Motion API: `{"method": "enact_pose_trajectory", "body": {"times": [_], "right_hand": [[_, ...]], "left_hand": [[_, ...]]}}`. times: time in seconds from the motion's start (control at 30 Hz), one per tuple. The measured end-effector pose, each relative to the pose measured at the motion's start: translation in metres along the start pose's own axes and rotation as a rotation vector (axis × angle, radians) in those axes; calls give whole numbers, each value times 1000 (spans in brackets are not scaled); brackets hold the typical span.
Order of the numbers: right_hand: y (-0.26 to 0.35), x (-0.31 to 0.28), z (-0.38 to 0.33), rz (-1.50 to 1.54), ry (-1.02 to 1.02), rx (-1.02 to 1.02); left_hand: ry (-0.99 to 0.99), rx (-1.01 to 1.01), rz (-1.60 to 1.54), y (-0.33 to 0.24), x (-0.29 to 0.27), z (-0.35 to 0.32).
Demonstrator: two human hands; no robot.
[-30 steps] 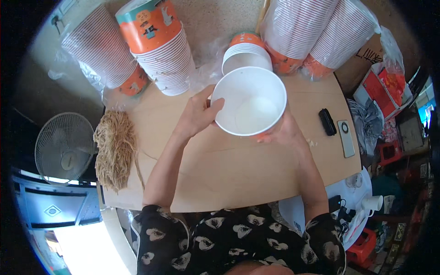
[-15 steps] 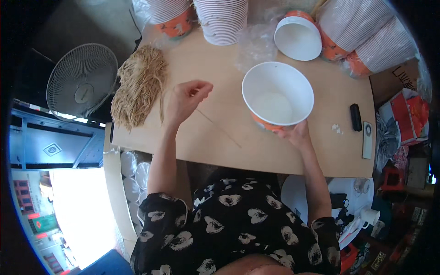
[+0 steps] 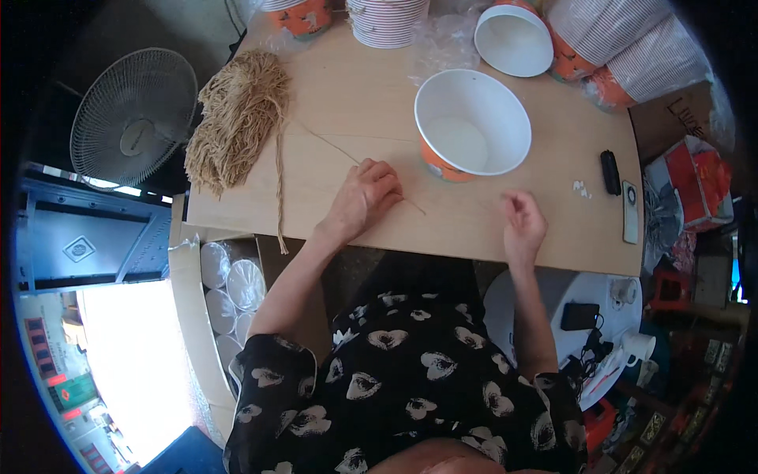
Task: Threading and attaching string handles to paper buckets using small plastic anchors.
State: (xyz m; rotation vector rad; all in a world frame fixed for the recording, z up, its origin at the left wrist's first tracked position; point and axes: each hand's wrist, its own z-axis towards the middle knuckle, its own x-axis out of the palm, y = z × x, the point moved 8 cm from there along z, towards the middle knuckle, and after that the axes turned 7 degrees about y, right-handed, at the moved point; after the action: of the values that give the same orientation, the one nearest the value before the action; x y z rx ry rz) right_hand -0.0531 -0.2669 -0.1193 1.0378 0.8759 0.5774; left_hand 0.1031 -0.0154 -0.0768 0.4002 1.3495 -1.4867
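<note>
A thin tan cord point(image 3: 328, 143) lies across the wooden table. My left hand point(image 3: 365, 199) is closed on it near its right end, the short tip sticking out past the fingers. Behind and to the right stands a white paper bucket point(image 3: 505, 130) with an orange outside, tilted toward me so its bare white inside shows. My right hand point(image 3: 524, 229) hovers near the table's front edge, apart from the bucket, fingers loosely curled and nothing visible in them. To the left lies a thick bundle of tan cords point(image 3: 237, 126), with a twisted strand point(image 3: 279, 189) hanging over the edge.
Stacked paper buckets point(image 3: 387, 24) line the back, with another bucket point(image 3: 513, 43) on its side and wrapped stacks point(image 3: 608, 39) at right. White bits point(image 3: 582, 189), a black object point(image 3: 609, 173) and a pale device point(image 3: 630, 212) lie right. A fan point(image 3: 134, 118) stands left.
My right hand has let go of the bucket, which now rests on the table. My left hand has moved right and down along the cord. The whole view has shifted slightly.
</note>
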Motion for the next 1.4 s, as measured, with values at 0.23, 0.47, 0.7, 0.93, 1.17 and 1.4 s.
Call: {"method": "enact_pose_trajectory", "body": {"times": [0.23, 0.47, 0.7, 0.93, 1.17, 1.4], "right_hand": [[63, 77, -66, 265, 241, 118], [63, 78, -56, 538, 106, 69], [74, 67, -58, 637, 154, 114], [80, 60, -61, 361, 334, 65], [81, 60, -63, 636, 347, 235], [87, 35, -57, 392, 310, 137]], "left_hand": [[-312, -214, -317, -55, 13, -10], [-363, -164, -323, -97, 34, -22], [-313, -242, -512, -88, 35, -28], [-76, -237, -1065, -78, 38, -10], [-92, -292, -942, -68, 43, -11], [-29, -231, -739, -80, 11, 14]]}}
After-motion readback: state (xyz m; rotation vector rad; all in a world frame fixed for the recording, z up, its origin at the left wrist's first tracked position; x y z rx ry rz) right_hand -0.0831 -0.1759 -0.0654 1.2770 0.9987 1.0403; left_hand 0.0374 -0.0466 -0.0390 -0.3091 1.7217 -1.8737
